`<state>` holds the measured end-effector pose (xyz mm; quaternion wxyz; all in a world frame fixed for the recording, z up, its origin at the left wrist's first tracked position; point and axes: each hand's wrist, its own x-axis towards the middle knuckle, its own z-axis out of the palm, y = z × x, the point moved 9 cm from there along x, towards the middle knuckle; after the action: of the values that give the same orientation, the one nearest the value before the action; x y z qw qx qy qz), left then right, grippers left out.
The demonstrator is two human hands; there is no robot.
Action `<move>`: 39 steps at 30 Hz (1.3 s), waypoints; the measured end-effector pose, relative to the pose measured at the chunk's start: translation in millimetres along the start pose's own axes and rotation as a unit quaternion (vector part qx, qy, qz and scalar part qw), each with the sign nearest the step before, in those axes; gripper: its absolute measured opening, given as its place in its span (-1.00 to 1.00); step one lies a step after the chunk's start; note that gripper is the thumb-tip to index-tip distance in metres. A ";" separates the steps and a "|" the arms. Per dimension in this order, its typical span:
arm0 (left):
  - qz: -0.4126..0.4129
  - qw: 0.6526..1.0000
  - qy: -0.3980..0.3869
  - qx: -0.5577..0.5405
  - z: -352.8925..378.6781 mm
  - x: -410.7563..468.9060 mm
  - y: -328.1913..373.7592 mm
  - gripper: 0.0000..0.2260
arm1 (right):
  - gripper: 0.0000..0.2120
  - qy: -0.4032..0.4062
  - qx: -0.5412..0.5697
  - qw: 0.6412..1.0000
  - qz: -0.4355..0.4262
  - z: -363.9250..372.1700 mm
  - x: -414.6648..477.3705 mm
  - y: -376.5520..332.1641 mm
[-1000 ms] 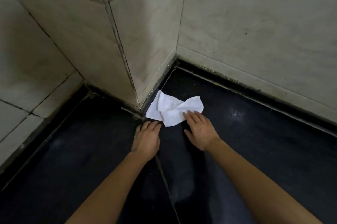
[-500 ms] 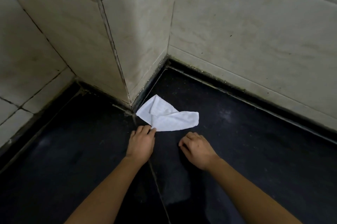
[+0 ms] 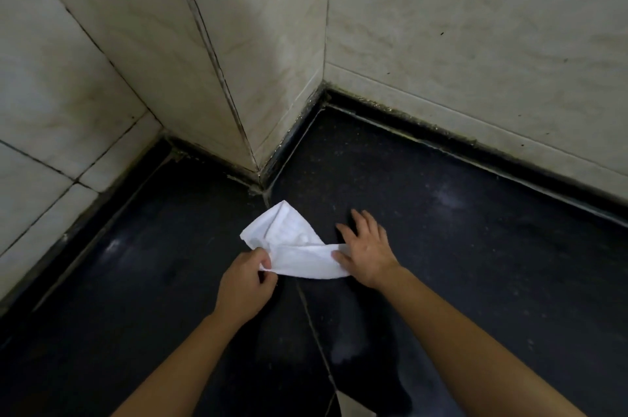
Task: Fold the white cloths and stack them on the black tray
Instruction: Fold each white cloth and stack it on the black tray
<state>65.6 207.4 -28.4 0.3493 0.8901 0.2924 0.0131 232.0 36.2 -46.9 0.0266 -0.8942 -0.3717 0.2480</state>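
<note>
A white cloth (image 3: pixel 292 246), partly folded and rumpled, lies on the dark floor just in front of the wall's outer corner. My left hand (image 3: pixel 245 280) pinches its near left corner between thumb and curled fingers. My right hand (image 3: pixel 367 246) lies flat with spread fingers, pressing down the cloth's right end. No black tray is in view.
Pale tiled walls (image 3: pixel 475 42) meet in a protruding corner (image 3: pixel 260 178) right behind the cloth. The dark floor (image 3: pixel 475 263) stretches to the left, right and towards me, with a thin seam (image 3: pixel 316 331) running between my forearms.
The cloth has been drawn away from the wall corner towards me. My left hand went from resting flat to pinching the cloth's corner. My right hand returned onto its right end.
</note>
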 end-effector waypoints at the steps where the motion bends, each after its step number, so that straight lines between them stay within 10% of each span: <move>1: -0.032 0.999 -0.001 -0.032 0.6 -6.6 -7.3 -0.78 | -0.53 0.014 0.005 1.000 -0.002 2.3 -3.5 -1.7; 4: -0.136 0.979 0.047 -0.146 -4.7 -23.1 -23.2 -0.82 | -0.75 0.075 0.192 0.977 0.060 -3.2 -20.4 6.3; 7: -0.218 0.942 0.091 -0.238 -4.2 -38.8 -25.8 -0.79 | -0.76 0.081 0.432 0.866 0.239 12.7 -42.1 40.7; 16: -0.419 0.803 0.065 -0.419 44.4 -106.7 -19.9 -0.48 | -0.62 -0.090 0.578 0.769 0.258 42.4 -104.9 45.1; 20: -0.410 0.797 0.017 -0.443 51.3 -126.2 -4.0 -0.12 | -0.76 -0.091 0.560 0.797 0.205 33.7 -116.3 39.9; 27: -0.367 0.855 0.057 -0.363 35.6 -152.4 10.1 -0.72 | -0.78 -0.071 0.476 0.864 0.150 27.2 -132.9 41.8; 33: -0.271 0.887 0.127 -0.351 -9.9 -159.1 30.8 -0.70 | -0.72 0.038 0.318 0.947 0.015 -15.8 -141.3 30.5; 39: -0.162 0.940 0.131 -0.270 -63.4 -142.7 61.2 -0.71 | -0.87 0.158 0.277 0.944 -0.083 -91.2 -152.1 22.6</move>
<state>-35.8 134.9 83.9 0.5327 0.6930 0.4615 0.1518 197.7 -70.7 92.2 0.3522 -0.8451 -0.3523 0.1941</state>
